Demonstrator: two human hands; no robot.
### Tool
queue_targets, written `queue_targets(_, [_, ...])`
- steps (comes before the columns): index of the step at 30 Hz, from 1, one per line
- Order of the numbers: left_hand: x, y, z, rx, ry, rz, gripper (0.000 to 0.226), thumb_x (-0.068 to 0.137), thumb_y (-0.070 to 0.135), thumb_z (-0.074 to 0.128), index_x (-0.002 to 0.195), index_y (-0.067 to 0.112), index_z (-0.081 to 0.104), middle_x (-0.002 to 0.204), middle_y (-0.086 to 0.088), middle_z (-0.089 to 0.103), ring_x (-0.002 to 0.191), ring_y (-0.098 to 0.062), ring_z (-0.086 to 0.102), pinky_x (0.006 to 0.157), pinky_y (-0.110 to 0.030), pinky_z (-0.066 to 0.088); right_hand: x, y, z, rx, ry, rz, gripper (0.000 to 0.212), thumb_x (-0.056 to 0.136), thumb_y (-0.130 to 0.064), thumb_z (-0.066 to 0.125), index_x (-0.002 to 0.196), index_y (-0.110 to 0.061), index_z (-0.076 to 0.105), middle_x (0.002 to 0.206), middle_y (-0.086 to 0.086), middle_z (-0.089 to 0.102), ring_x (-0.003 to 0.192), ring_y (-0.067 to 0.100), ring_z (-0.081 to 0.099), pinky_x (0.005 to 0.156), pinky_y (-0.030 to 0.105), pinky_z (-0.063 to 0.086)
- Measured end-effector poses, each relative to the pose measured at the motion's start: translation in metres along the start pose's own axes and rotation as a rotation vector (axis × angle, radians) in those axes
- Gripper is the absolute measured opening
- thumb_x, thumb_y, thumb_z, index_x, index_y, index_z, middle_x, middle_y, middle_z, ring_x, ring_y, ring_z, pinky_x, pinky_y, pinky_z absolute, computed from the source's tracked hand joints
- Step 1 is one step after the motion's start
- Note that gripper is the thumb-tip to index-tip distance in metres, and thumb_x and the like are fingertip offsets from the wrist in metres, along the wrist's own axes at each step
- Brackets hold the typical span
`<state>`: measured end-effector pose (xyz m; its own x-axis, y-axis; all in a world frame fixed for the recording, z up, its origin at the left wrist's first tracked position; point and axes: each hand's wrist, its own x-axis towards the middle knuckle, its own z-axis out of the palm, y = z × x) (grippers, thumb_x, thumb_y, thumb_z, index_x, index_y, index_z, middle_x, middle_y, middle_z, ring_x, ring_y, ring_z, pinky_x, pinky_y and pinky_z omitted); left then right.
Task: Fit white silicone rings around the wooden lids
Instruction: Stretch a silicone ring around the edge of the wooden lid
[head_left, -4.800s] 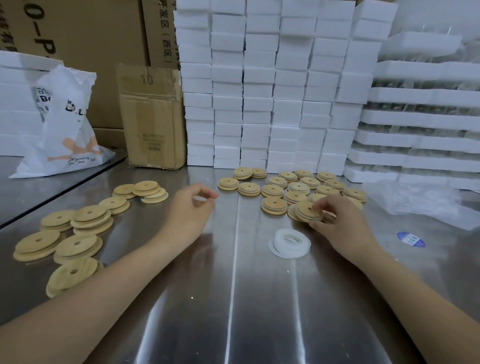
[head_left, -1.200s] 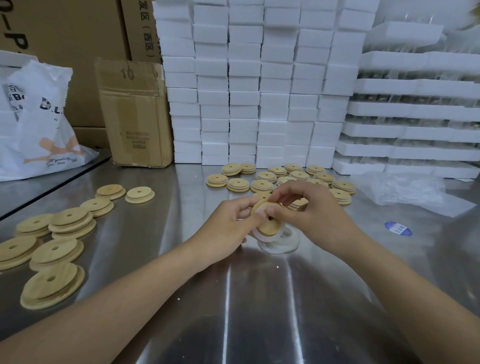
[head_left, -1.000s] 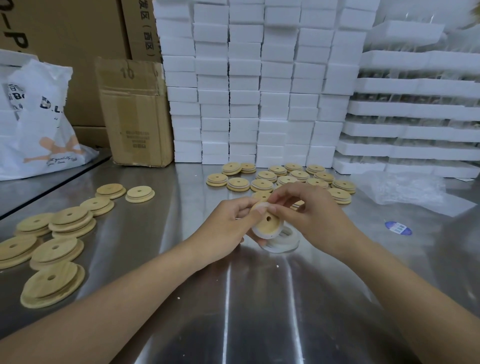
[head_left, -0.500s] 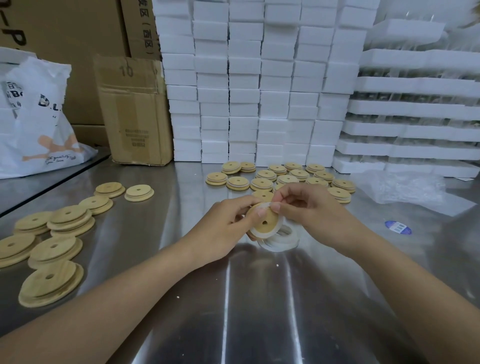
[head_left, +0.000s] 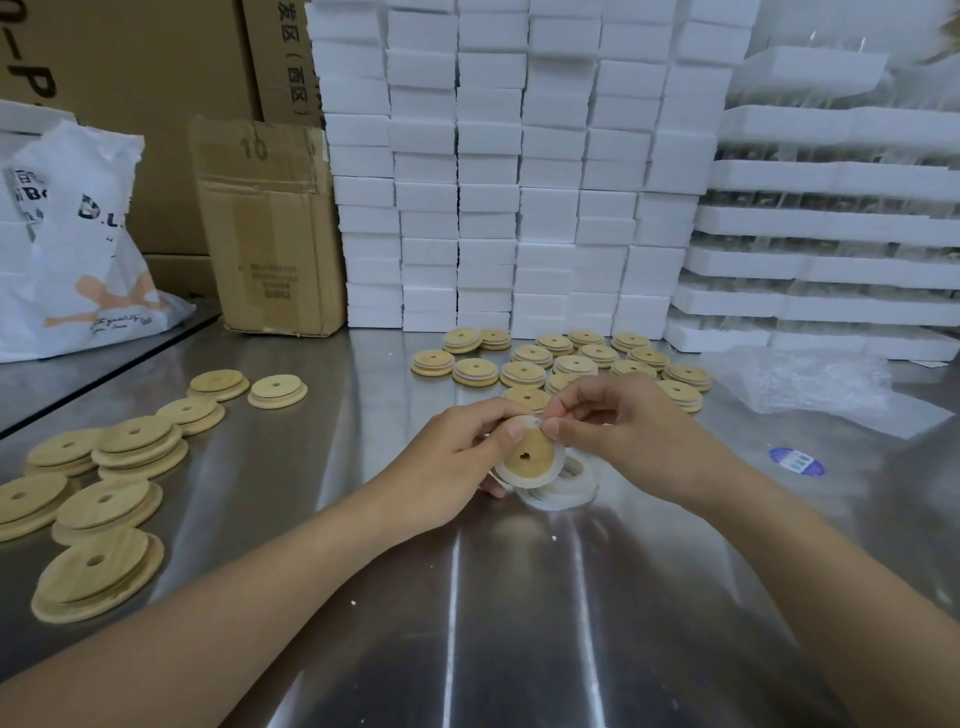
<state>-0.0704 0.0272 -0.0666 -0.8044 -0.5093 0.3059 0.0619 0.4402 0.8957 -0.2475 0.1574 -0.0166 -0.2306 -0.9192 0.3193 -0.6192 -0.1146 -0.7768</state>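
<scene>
Steel desk (head_left: 467, 649), brushed & glossy, w/ streaky reflections. Near L: plain lids (head_left: 98, 571), flat round wood discs w/ a centre hole, in low stacks.

Centre: left hand (head_left: 447, 457) grips a wooden lid (head_left: 530, 452), tilted toward the camera just above the desk, thumb on its upper rim. A white silicone ring (head_left: 560, 460) sits round the lid's edge. Right hand (head_left: 623, 431) pinches that ring at the top rim btwn thumb & forefinger. Just under: spare rings (head_left: 576, 491), soft, milky, piled on the desk.

Beyond: far lids (head_left: 571, 364), approx. 20, w/ pale bands at the edge. R: blue oval sticker (head_left: 796, 461), crinkly clear plastic bag (head_left: 810, 384).

Back: creased cardboard box (head_left: 270, 234), white printed bag (head_left: 78, 249), wall of grainy white foam blocks (head_left: 493, 156), foam trays (head_left: 831, 223) stacked at R.
</scene>
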Motion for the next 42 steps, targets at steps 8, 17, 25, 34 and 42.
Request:
queue_targets(8, [0.000,0.003,0.001,-0.103,0.015,-0.014,0.028,0.113,0.018,0.052,0.134,0.018,0.070,0.114,-0.003,0.080,0.104,-0.021,0.077,0.084,-0.048,0.067,0.002,0.006,-0.002,0.029,0.015,0.032,0.003,0.090,-0.008,0.081,0.090,-0.011,0.079,0.085,0.014,0.077,0.077,0.014,0.071,0.081,0.032,0.059])
queue_targets(17, [0.001,0.001,-0.001,-0.064,0.059,0.061,0.018,0.105,0.033,0.059,0.115,0.038,0.074,0.105,0.003,0.079,0.089,-0.017,0.074,0.069,-0.044,0.068,0.004,0.011,-0.007,0.049,-0.027,0.019,0.009,0.090,-0.010,0.081,0.091,-0.018,0.079,0.089,0.010,0.078,0.083,0.013,0.072,0.080,0.024,0.055])
queue_targets(25, [0.003,0.007,0.004,-0.190,0.174,0.021,0.022,0.109,0.017,0.062,0.109,0.029,0.080,0.103,-0.004,0.080,0.087,-0.016,0.076,0.063,-0.036,0.066,0.004,0.007,-0.010,0.104,0.001,0.071,0.013,0.088,-0.014,0.084,0.089,-0.025,0.077,0.083,0.012,0.077,0.077,0.016,0.068,0.080,0.042,0.052])
queue_targets(34, [0.004,0.013,-0.003,-0.379,0.275,-0.006,0.023,0.100,0.011,0.073,0.123,0.017,0.076,0.106,-0.010,0.083,0.085,-0.020,0.078,0.066,-0.033,0.066,0.003,0.003,-0.001,0.234,0.020,0.152,0.020,0.086,-0.027,0.086,0.096,-0.022,0.070,0.084,0.007,0.080,0.081,0.015,0.076,0.080,0.035,0.051])
queue_targets(42, [0.005,0.012,0.000,-0.505,0.319,-0.020,0.021,0.101,0.012,0.073,0.121,0.018,0.075,0.108,-0.012,0.082,0.086,-0.021,0.078,0.067,-0.032,0.065,0.001,-0.002,0.006,0.307,0.046,0.192,0.022,0.082,-0.017,0.088,0.094,-0.016,0.069,0.077,0.007,0.077,0.073,0.014,0.074,0.069,0.027,0.049])
